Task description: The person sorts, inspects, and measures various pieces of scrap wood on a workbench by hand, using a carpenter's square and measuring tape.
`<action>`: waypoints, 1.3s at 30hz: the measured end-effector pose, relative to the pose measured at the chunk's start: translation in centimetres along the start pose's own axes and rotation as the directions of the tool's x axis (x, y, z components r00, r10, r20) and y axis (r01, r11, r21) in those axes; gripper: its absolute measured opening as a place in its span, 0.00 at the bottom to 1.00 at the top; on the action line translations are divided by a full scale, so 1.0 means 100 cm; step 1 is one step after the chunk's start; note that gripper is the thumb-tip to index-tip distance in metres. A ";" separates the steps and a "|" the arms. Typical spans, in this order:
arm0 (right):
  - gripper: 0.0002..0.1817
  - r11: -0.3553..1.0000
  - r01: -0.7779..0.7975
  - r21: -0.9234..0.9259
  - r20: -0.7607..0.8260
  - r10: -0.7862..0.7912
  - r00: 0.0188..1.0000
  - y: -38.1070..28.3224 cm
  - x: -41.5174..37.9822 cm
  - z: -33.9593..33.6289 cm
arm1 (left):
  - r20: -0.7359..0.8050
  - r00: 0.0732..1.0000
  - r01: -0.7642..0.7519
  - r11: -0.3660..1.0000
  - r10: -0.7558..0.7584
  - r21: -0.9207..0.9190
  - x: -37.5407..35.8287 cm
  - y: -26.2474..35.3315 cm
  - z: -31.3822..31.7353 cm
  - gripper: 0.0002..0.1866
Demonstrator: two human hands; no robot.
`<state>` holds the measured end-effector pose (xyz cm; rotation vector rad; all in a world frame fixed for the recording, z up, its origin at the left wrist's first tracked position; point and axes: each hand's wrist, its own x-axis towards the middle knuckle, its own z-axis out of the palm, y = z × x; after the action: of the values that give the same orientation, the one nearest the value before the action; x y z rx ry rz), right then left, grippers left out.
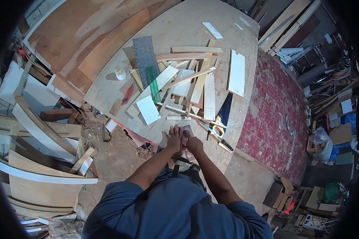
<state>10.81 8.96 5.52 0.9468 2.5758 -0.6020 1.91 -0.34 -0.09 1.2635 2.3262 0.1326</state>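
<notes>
At the near edge of the wooden worktable (pixel 119 105), my left hand (pixel 172 139) lies flat with its fingers spread. Beside it my right hand (pixel 192 144) is closed; what its fingers hold is hidden. A small brownish-red piece (pixel 187 129) shows just past my right fingers, touching or very near them. Right of my hands lie a handsaw (pixel 224 113) with a dark blade and yellowish handle, and a thin tool with a black handle (pixel 226 144). A short pale strip of wood (pixel 178 118) rests just beyond my fingertips.
Loose wood strips (pixel 201 89) pile up mid-table with a green ruler (pixel 152 85) and a grey textured board (pixel 144 55). Red-handled pliers (pixel 127 94), a clear jar (pixel 120 73) and a white panel (pixel 236 73) lie around them. Curved boards (pixel 44 131) stack at left.
</notes>
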 end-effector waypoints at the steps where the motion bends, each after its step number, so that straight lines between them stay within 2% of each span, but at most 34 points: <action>1: 0.27 1.000 0.001 0.000 0.004 -0.001 1.000 0.002 -0.008 0.006 | -0.025 1.000 0.001 1.000 -0.001 0.023 0.001 -0.002 0.002 0.68; 5: 0.26 1.000 0.000 -0.014 0.049 0.000 0.999 0.027 -0.041 0.023 | 0.017 1.000 0.010 0.999 -0.009 -0.034 -0.003 0.002 -0.005 0.68; 7: 0.22 0.986 0.061 -0.153 0.287 -0.015 0.958 0.042 -0.037 0.025 | 0.058 0.998 0.014 0.999 -0.012 -0.045 -0.003 0.002 -0.010 0.68; 10: 0.21 0.979 0.072 -0.193 0.337 -0.003 0.941 0.041 -0.025 0.016 | 0.027 1.000 0.011 1.000 -0.010 -0.023 0.001 0.000 -0.003 0.68; 11: 0.24 0.989 0.087 -0.120 0.195 -0.062 0.979 0.035 -0.019 0.015 | 0.028 0.999 0.017 0.999 -0.017 -0.028 0.004 -0.002 0.001 0.68; 12: 0.24 0.989 0.088 -0.121 0.205 -0.061 0.977 0.021 -0.016 0.008 | 0.004 1.000 0.010 1.000 -0.010 -0.008 0.006 -0.004 0.008 0.69; 14: 0.27 1.000 0.020 0.022 -0.034 -0.019 0.999 -0.003 -0.015 -0.005 | -0.012 1.000 -0.002 1.000 0.002 0.012 0.005 -0.003 0.012 0.69; 17: 0.29 0.999 0.038 0.006 -0.069 -0.037 0.997 0.012 -0.015 0.034 | 0.016 1.000 0.021 1.000 -0.021 0.017 0.001 0.000 0.002 0.69; 21: 0.30 0.999 0.038 0.009 -0.019 -0.038 0.999 0.034 -0.038 0.052 | -0.004 1.000 0.006 1.000 -0.006 -0.019 0.001 -0.002 0.005 0.70; 24: 0.27 0.971 0.142 -0.194 0.289 -0.082 0.954 0.057 -0.020 0.048 | -0.037 0.999 0.000 1.000 -0.001 -0.009 -0.001 0.000 0.005 0.70; 25: 0.25 0.959 0.181 -0.218 0.463 -0.061 0.884 0.056 -0.008 0.035 | -0.037 0.999 0.002 1.000 -0.001 0.010 0.001 0.000 0.004 0.70; 26: 0.25 0.957 0.183 -0.223 0.456 -0.064 0.887 0.051 0.000 0.027 | -0.047 0.999 0.003 1.000 -0.002 0.010 0.003 0.000 0.003 0.70; 28: 0.25 0.991 0.099 -0.095 0.162 -0.082 0.983 0.032 0.012 0.010 | 0.009 1.000 0.022 1.000 -0.022 0.015 0.006 -0.001 0.006 0.69; 29: 0.24 0.999 0.034 -0.020 0.071 -0.032 0.997 0.018 0.010 0.000 | 0.012 1.000 0.027 1.000 -0.027 0.012 0.004 -0.002 0.008 0.69; 31: 0.24 1.000 0.028 0.005 0.041 -0.028 0.999 0.012 0.003 0.013 | -0.070 0.998 -0.006 1.000 0.005 -0.017 0.002 -0.003 0.010 0.69; 34: 0.22 0.996 0.079 0.050 -0.091 -0.074 0.993 0.011 -0.025 0.035 | -0.046 0.999 0.008 1.000 -0.007 0.008 0.002 -0.001 0.009 0.68; 36: 0.20 1.000 0.009 0.008 -0.037 -0.009 0.999 0.011 -0.040 0.042 | -0.045 0.999 0.003 1.000 -0.003 0.008 0.003 -0.002 0.011 0.68; 37: 0.20 1.000 0.011 0.007 -0.039 -0.010 0.999 0.013 -0.040 0.044 | -0.045 0.999 -0.003 1.000 0.004 0.011 0.004 -0.003 0.012 0.69; 39: 0.17 0.995 0.048 -0.088 0.058 -0.043 0.997 0.022 -0.038 0.044 | -0.033 0.999 -0.001 1.000 0.001 0.012 0.003 -0.003 0.012 0.69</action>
<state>15.79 6.31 2.81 0.8324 2.5578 -0.5136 2.12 -0.39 -1.34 1.2776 2.3574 0.1411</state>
